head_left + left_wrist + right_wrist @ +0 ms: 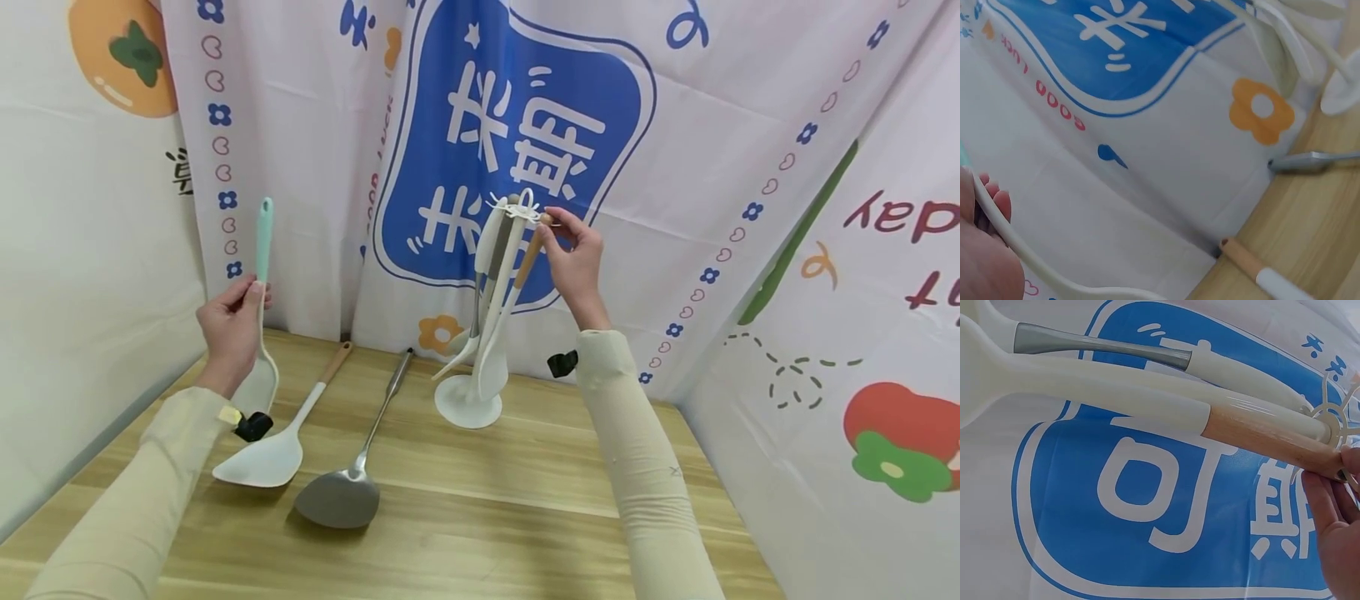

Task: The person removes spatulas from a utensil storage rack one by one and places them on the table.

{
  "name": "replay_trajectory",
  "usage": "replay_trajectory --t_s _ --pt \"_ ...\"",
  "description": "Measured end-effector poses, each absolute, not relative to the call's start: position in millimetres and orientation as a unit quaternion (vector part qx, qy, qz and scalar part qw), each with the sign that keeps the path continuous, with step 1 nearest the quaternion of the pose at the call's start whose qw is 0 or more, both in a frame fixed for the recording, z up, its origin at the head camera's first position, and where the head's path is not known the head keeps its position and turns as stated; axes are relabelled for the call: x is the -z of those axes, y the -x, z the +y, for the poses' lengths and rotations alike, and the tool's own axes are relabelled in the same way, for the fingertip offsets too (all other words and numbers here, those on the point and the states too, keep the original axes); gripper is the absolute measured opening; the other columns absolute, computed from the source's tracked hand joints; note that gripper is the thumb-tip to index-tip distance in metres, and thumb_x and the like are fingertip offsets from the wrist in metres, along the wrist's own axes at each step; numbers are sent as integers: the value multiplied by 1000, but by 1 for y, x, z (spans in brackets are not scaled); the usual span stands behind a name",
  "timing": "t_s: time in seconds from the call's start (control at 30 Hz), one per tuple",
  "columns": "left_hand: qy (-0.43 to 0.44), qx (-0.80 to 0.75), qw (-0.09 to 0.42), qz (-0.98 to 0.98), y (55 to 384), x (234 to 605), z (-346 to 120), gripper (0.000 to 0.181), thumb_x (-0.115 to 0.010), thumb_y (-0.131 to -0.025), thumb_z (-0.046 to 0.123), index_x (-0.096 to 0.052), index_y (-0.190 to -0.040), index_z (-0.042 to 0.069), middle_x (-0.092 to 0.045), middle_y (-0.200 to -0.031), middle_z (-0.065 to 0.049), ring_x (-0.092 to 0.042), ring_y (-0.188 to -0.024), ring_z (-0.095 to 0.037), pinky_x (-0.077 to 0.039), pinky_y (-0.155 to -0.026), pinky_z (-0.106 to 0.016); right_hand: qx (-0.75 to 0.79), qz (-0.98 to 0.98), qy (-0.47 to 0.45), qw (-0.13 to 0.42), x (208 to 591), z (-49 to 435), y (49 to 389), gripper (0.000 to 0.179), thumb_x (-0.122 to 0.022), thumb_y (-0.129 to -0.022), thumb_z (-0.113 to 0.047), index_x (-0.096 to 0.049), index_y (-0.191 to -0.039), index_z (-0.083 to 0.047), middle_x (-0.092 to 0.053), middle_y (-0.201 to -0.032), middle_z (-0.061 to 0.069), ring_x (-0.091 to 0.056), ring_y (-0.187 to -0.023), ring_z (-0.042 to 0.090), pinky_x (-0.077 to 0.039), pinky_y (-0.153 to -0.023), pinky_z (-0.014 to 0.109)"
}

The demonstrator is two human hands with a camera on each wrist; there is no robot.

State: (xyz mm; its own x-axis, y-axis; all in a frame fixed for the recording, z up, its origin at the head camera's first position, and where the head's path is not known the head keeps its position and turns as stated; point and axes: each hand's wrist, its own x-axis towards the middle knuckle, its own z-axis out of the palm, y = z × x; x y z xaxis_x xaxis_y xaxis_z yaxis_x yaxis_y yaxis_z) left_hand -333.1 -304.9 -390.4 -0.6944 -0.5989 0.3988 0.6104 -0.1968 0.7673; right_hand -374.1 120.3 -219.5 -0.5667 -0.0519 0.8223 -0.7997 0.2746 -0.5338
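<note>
Pinching the wooden-handled spoon (529,258) by its top end with the right hand (579,262).
Slanting down-left from that nearer hand, along the rack (461,410); gripping the green-handled utensil (264,242) upright, well left, with curled fingers of the left hand (231,331).

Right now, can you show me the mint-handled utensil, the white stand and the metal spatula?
Mint-handled utensil (264,240), head view: on its mint handle.
White stand (457,406), head view: on its round base.
Metal spatula (338,501), head view: on its broad blade.

"GOOD LUCK" (1041,86), "未来可期" (519,158) on curtain (705,150), "day" (903,218) on side cloth (810,325)
</note>
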Motion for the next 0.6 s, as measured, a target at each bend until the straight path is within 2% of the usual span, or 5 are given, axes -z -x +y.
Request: replay_trajectory --t_s 0.13,0.3,0.6 --pt "23 740 406 -536 329 390 -308 30 -61 -98 -3 -61 -122 -20 -75 -84 6 -69 -71 -3 -57 -69 -11 -528 -709 -305 353 220 121 376 26 -64 -96 4 -66 -120 15 -67 -114 32 -68 -96 28 -58 -83 16" --pt "29 717 404 -568 322 387 -310 29 -59 -98 -5 -59 -121 -23 -74 -83 9 -68 -71 -3 -56 -67 -11 -532 -708 -310 346 221 122 379 26 -63 -97 4 -65 -121 15 -67 -115 32 -68 -98 32 -59 -85 18" --pt "-14 707 366 -605 327 401 -322 30 -60 -99 -2 -59 -125 -18 -73 -81 15 -66 -71 0 -56 -68 -9 -538 -707 -310 340 223 122 382 26 -60 -99 5 -64 -122 14 -66 -116 31 -67 -98 33 -59 -84 21"
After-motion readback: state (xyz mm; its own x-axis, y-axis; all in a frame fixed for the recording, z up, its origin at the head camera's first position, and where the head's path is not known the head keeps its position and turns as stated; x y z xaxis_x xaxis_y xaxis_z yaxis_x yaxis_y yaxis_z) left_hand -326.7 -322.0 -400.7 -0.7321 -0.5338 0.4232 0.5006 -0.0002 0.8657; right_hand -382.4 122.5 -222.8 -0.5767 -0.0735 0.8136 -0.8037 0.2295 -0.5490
